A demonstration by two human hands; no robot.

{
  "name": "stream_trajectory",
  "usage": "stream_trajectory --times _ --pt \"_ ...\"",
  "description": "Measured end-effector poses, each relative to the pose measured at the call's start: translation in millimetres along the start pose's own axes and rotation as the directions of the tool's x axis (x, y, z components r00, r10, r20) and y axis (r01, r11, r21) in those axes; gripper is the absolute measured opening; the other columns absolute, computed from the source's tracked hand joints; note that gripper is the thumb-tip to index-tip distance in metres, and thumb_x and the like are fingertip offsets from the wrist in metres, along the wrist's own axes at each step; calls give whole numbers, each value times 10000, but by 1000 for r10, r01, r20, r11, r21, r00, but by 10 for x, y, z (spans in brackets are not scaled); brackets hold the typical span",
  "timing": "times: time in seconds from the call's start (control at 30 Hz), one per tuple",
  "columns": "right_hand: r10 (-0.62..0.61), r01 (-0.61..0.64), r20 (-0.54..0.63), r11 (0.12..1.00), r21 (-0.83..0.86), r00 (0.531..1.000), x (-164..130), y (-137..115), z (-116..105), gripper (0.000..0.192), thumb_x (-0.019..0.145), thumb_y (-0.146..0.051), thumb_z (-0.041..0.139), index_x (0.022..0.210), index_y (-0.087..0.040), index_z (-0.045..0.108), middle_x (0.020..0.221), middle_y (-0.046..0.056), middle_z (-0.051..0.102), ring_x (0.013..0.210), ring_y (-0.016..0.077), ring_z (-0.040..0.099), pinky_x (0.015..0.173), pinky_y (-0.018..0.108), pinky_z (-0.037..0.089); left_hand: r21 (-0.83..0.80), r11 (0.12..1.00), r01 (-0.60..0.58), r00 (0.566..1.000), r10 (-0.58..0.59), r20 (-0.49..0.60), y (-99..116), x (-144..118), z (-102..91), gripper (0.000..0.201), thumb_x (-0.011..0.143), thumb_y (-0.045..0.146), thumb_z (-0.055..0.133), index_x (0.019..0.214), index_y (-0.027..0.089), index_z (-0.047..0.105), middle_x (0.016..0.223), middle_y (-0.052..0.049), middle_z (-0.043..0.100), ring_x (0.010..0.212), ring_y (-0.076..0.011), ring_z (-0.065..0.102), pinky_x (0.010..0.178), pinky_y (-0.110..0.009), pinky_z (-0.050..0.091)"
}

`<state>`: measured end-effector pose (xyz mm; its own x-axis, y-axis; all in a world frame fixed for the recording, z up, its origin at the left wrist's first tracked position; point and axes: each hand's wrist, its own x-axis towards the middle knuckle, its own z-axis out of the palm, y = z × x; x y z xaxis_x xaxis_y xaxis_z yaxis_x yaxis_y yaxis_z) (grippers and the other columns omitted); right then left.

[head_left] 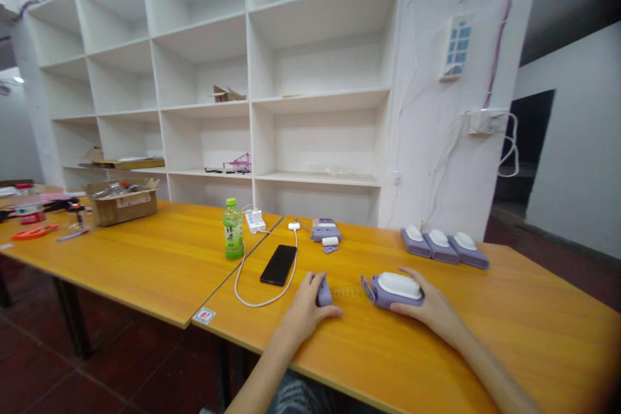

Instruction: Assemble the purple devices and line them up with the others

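My left hand (305, 312) rests on the orange table (417, 349) and grips a small purple part (323, 293). My right hand (431, 310) wraps around a purple device with a white top (396, 290), its small flap open on the left side. A thin coiled spring (347, 290) lies on the table between the two pieces.
A black phone (278, 264) on a white cable (242, 284) lies left of my hands, beside a green drink bottle (233, 229). Three more purple devices (444, 246) sit at the back right, small purple parts (325, 231) behind. A cardboard box (121, 200) and white shelving (252, 77) stand further off.
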<state>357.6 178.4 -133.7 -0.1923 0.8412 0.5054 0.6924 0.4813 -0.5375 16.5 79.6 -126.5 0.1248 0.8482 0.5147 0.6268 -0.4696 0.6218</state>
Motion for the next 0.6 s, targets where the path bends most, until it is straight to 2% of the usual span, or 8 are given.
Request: stream_trajectory --times 0.23,0.4,0.6 --pt "-20 18 24 997 80 1000 -113 -173 16 859 617 -556 783 1367 -261 485 1300 65 612 1152 296 594 986 380 487 -67 995 -68 997 66 -31 -26 15 -16 771 723 535 772 1377 246 484 1273 -74 502 1205 -235 479 1091 -333 360" --pt "-24 21 22 990 136 999 -176 -269 13 826 664 -547 764 1375 -248 469 1297 67 619 1145 271 605 1001 369 493 -90 994 -64 996 58 -68 -77 22 -14 765 733 500 777 1374 228 461 1305 -82 503 1229 -240 469 1095 -340 346" --pt "-23 23 -1 990 137 1000 -170 -278 26 827 655 -559 773 1356 -231 481 1300 89 616 1152 299 601 1013 424 488 -126 991 -44 994 31 -108 -104 11 -7 741 748 512 761 1348 214 445 1349 -80 502 1263 -232 461 1107 -330 331"
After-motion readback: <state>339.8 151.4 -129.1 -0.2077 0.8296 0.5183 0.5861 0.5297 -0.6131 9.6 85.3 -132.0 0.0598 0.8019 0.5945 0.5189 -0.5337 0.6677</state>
